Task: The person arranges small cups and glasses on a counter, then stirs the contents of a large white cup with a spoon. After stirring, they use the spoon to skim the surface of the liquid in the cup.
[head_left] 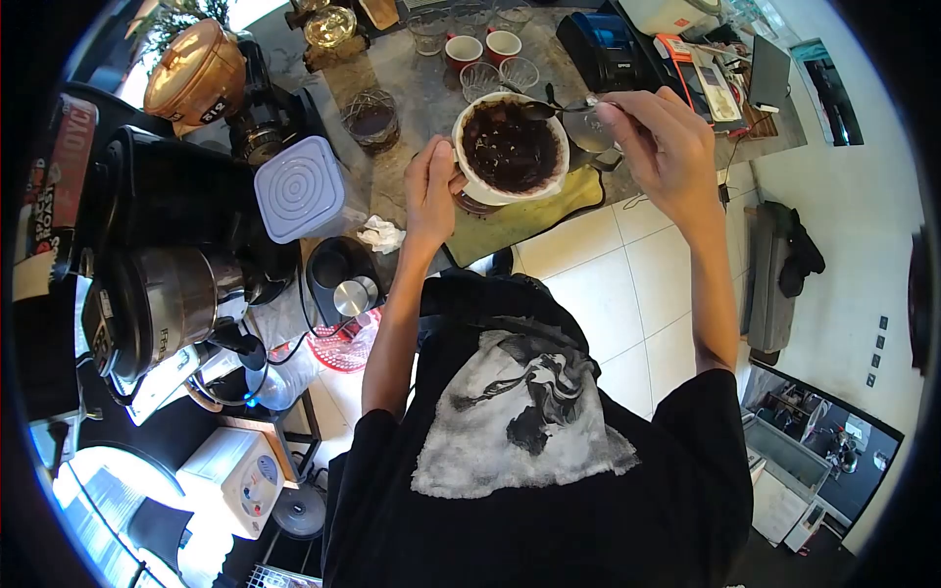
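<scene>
A white coffee dripper (564, 167) with dark, wet coffee grounds (510, 147) inside is tilted towards me over the counter's edge. On its left side my left hand (431, 191) is closed around the handle. My right hand (667, 147) pinches the end of a spoon (538, 110), whose dark bowl reaches over the dripper's far right rim. Behind the spoon stands a clear glass vessel (588, 132), partly hidden. A green cloth (534, 225) lies beneath, along the counter's front edge.
Left of the dripper are a glass of dark liquid (372, 120), a lidded plastic container (304, 186), crumpled tissue (381, 235) and a black grinder-like device (338, 274). Red cups (464, 51) and clear glasses (480, 80) stand behind. A black printer-like machine (600, 54) sits back right.
</scene>
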Available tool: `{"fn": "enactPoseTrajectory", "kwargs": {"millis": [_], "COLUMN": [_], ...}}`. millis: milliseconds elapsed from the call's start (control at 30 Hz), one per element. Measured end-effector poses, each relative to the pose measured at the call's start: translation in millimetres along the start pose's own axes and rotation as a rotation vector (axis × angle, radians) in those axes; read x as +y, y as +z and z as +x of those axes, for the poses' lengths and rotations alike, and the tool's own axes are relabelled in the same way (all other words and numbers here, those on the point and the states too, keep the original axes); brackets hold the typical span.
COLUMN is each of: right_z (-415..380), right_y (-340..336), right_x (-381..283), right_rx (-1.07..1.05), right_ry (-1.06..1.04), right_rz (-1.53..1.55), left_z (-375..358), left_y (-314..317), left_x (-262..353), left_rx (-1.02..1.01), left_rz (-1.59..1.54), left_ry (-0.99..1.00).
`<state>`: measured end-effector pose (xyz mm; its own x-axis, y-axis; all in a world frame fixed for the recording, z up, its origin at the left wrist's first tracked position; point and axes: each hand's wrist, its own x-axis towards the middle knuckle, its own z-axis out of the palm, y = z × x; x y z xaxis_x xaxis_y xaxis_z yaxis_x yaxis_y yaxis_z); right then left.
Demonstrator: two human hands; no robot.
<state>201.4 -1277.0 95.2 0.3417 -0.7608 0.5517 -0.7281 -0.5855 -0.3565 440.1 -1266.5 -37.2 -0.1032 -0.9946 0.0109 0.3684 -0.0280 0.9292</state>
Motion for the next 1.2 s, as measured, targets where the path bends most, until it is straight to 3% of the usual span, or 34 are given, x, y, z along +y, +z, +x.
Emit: {"fn": "enactPoseTrajectory", "kwargs": {"millis": [167,233,300,433,500,800,1000,1200], "right_z": [1,-2,-6,-21,-23,-51,-63,-60], "right_y": [13,15,21,38,41,73,80,74], "right_x": [5,7,10,13,13,45,55,59], "right_rx": [-0.023,-0.076,-0.127,-0.148,-0.253,-0.147,-0.076,-0.009], "right_ry": [-0.048,-0.027,-0.010,0.151,0.482,0.810,0.924,0.904], "right_rz": [-0.039,-0.057,-0.069,0.072,0.303,0.917,1.074,1.144], "left_z": [0,0,0,0,0,-1,0,0], "left_y": [0,-5,-4,-2,-5,-8,-10,-5], "left_x": [-1,-1,-1,-5,-8,-13,-16,-10], "left_rx": [0.081,-0.065,-0.064,-0.005,-0.007,0.000,-0.029,-0.020], "left_rz": [0.056,0.139,0.145,0.136,0.141,0.143,0.088,0.044], "left_ry": [-0.058,0.029,0.043,0.013,0.005,-0.023,-0.029,-0.025]}}
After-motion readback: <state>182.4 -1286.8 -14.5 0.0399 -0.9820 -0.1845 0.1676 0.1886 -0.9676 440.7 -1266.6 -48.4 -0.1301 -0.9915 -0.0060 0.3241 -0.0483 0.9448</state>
